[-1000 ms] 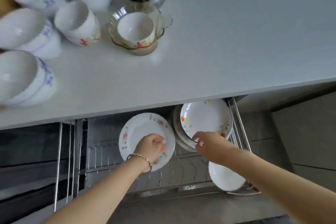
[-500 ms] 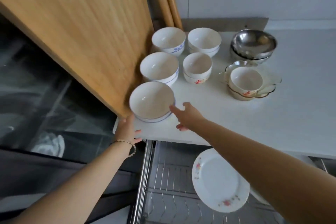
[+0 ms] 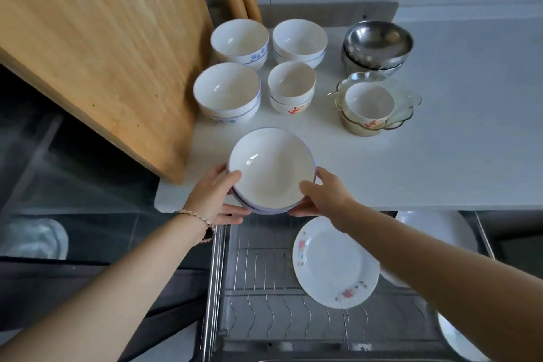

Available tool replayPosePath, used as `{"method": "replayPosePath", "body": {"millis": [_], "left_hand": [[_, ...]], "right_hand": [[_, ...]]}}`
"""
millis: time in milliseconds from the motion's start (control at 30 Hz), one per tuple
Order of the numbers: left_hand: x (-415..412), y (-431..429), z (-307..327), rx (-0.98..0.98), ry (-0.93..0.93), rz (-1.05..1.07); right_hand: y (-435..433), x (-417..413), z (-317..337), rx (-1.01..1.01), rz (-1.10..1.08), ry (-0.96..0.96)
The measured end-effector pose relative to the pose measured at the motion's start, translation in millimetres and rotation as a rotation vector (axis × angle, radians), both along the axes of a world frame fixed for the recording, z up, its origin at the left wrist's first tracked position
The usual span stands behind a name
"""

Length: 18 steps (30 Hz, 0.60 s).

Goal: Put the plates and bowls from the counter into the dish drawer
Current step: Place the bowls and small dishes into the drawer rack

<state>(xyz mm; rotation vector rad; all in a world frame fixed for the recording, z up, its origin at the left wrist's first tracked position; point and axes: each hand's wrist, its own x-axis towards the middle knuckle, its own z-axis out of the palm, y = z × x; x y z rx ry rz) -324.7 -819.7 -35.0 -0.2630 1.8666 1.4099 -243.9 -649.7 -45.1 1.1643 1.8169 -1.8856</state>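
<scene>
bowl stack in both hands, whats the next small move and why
Probably lower the bowl stack onto the bare wires of the drawer rack, left of the floral plate. The left hand and right hand grip its opposite sides at the edge of the counter, just above that rack.

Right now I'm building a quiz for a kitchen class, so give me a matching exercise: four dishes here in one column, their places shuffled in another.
1 blue-rimmed bowl stack
2 floral plate
3 steel bowls
4 glass dish

A at the back of the counter
B in the drawer rack
C between left hand and right hand
D around a small white bowl

Pairs: 1-C, 2-B, 3-A, 4-D
</scene>
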Motion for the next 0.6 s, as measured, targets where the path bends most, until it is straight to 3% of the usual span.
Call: {"method": "replayPosePath", "body": {"millis": [233, 400, 600], "left_hand": [[108, 86, -4, -0.063, -0.005, -0.242], [198, 158, -51, -0.105, -0.143, -0.343], [289, 225, -117, -0.166, -0.242, -0.542]], "right_hand": [[90, 141, 6, 0.039, -0.007, 0.01], [155, 240, -30, 0.08, -0.021, -0.223], [215, 325, -99, 0.383, 0.126, -0.384]]}}
